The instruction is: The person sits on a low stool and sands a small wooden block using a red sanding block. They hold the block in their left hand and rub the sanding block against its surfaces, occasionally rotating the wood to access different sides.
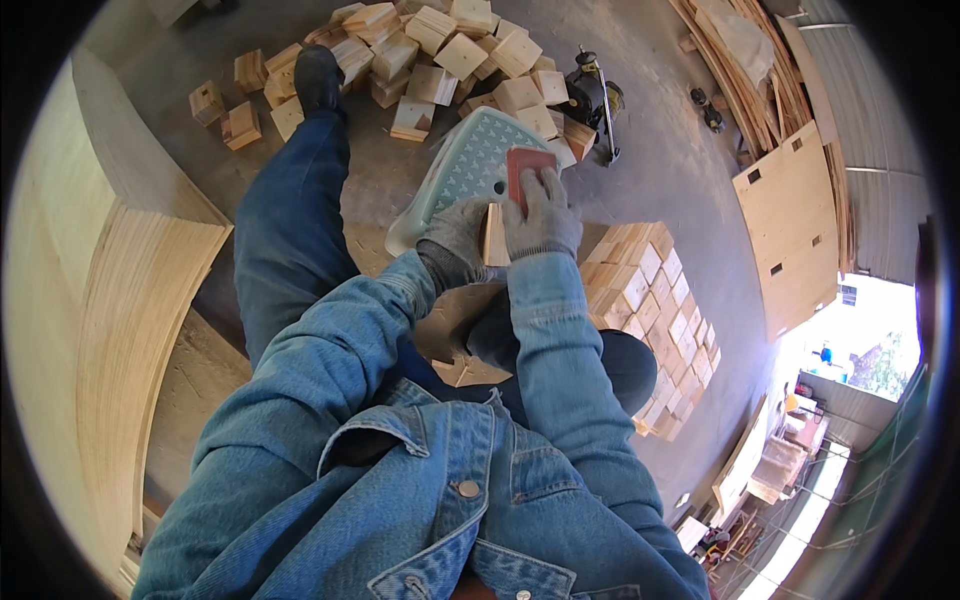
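Observation:
My left hand (456, 238), in a grey knit glove, grips a small pale wooden block (495, 237) that stands on edge, its narrow side toward me. My right hand (543, 217), also gloved, is closed over a flat reddish sanding block (528, 163), its fingers lying on top. Both hands are close together in front of a pale green plastic stool (470, 150) with a patterned top and a dark hole. Whether the sanding block touches the wood is hidden by the right hand.
Beyond the stool lies a loose heap of wooden blocks (430, 60). A neat stack of blocks (660, 325) is at my right knee. Plywood sheets (130, 300) rise on the left; a holed panel (795, 230) leans at right. A black-and-yellow wheeled tool (597, 100) stands near the heap.

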Tool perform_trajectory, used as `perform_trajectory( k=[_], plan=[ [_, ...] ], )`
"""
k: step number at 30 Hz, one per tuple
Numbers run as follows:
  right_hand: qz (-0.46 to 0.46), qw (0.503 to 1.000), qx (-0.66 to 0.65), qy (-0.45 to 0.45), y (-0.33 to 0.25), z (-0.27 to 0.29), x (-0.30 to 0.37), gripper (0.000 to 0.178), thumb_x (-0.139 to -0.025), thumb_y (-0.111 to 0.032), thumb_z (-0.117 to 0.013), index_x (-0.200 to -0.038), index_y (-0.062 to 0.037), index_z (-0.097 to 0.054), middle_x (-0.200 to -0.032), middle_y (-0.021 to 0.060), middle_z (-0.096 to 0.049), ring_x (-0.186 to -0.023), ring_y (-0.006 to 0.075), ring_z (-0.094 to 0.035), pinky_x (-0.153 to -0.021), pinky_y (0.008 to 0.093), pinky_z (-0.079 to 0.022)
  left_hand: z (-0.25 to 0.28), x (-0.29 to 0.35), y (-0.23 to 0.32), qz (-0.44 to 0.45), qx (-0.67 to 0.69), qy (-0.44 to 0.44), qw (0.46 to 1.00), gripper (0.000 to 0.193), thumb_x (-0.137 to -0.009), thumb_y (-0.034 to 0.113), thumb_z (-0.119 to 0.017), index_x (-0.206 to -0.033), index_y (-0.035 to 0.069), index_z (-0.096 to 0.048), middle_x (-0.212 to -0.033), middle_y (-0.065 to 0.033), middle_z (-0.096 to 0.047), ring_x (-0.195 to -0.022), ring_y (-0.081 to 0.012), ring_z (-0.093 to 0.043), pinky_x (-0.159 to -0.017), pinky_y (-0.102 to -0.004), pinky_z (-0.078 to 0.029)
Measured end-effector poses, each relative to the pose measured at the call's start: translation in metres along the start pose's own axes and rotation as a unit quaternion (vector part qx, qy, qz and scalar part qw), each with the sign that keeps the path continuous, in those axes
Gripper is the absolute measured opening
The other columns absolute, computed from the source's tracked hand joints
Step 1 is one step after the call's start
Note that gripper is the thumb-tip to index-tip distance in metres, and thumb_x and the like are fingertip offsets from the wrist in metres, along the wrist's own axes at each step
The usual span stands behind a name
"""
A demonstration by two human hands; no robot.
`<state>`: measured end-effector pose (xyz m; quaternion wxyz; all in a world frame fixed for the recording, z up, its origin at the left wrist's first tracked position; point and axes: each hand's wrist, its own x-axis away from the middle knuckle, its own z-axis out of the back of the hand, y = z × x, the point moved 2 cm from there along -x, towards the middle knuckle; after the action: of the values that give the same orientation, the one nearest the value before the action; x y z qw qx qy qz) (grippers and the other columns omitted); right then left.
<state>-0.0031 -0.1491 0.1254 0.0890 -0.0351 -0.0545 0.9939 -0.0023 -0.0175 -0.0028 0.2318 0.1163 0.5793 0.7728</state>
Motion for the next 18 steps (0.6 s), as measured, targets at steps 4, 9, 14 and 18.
perform_trajectory(
  k=[4, 9, 14, 18],
  plan=[
    [0.062, 0.997, -0.030, 0.024, 0.003, 0.012, 0.076, 0.056, -0.089, -0.038, -0.073, -0.143, -0.0228, -0.066, -0.156, 0.0087, -0.052, -0.121, 0.0460, -0.060, -0.103, 0.0563, -0.050, 0.009, -0.004, 0.010, -0.012, -0.051, -0.013, 0.999, 0.096, -0.070, 0.043, -0.094, -0.146, 0.006, -0.050, -0.140, -0.0158, -0.059, -0.134, -0.0321, -0.055, -0.120, -0.0415, -0.040],
    [0.092, 0.995, -0.040, -0.006, 0.008, 0.027, 0.153, 0.058, -0.085, -0.033, -0.079, -0.139, -0.0137, -0.070, -0.152, 0.0181, -0.056, -0.126, 0.0429, -0.059, -0.109, 0.0542, -0.047, 0.010, 0.000, 0.009, -0.026, -0.138, -0.002, 0.990, 0.096, -0.071, 0.051, -0.090, -0.146, 0.007, -0.050, -0.142, -0.0206, -0.056, -0.137, -0.0371, -0.053, -0.120, -0.0450, -0.041],
    [0.115, 0.992, -0.053, 0.022, 0.010, 0.023, 0.150, 0.058, -0.084, -0.031, -0.080, -0.139, -0.0155, -0.069, -0.151, 0.0162, -0.057, -0.124, 0.0419, -0.059, -0.107, 0.0544, -0.048, 0.010, 0.000, 0.014, -0.014, -0.137, -0.004, 0.990, 0.095, -0.072, 0.049, -0.090, -0.147, 0.007, -0.049, -0.142, -0.0206, -0.056, -0.137, -0.0371, -0.053, -0.120, -0.0444, -0.041],
    [0.096, 0.993, -0.043, 0.056, -0.006, 0.008, 0.089, 0.051, -0.085, -0.032, -0.078, -0.135, -0.0254, -0.071, -0.154, 0.0053, -0.055, -0.119, 0.0443, -0.060, -0.098, 0.0578, -0.051, 0.001, -0.002, -0.016, -0.052, -0.057, 0.005, 0.997, 0.095, -0.072, 0.050, -0.089, -0.147, 0.007, -0.048, -0.141, -0.0199, -0.056, -0.135, -0.0366, -0.054, -0.120, -0.0440, -0.041]
  ],
)
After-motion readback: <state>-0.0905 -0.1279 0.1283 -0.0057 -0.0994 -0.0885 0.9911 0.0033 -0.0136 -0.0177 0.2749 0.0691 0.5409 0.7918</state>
